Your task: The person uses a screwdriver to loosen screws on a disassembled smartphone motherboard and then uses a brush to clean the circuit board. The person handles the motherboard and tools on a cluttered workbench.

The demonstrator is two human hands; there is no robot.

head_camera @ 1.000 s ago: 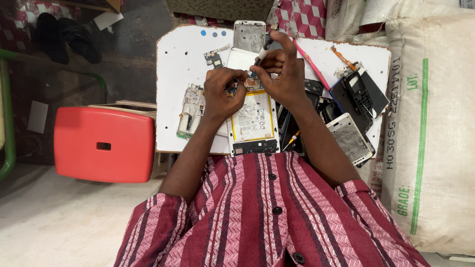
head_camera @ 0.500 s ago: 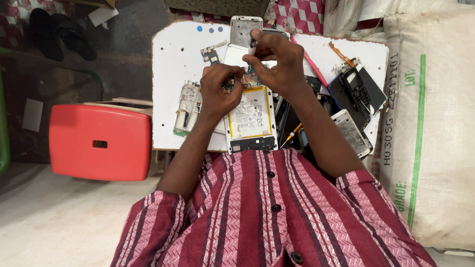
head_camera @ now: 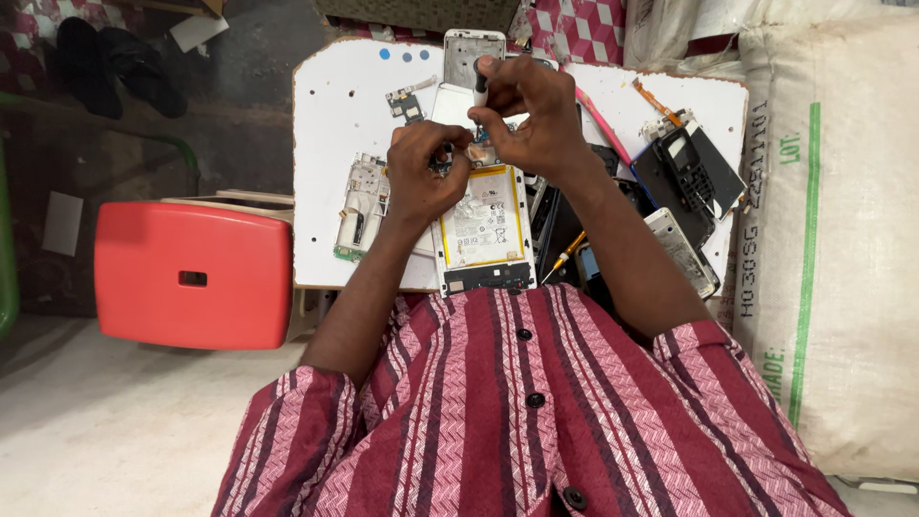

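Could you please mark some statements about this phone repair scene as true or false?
1. The opened phone lies on a white board. True.
2. The right hand holds a small tool over the phone's top end. True.
3. The left hand rests on the red stool. False: it is on the phone's upper part, beside the right hand.
4. The stool is blue. False: it is red.
5. A circuit board lies on the white board, left of the phone. True.
6. The person's shirt is plain white. False: it has maroon stripes.
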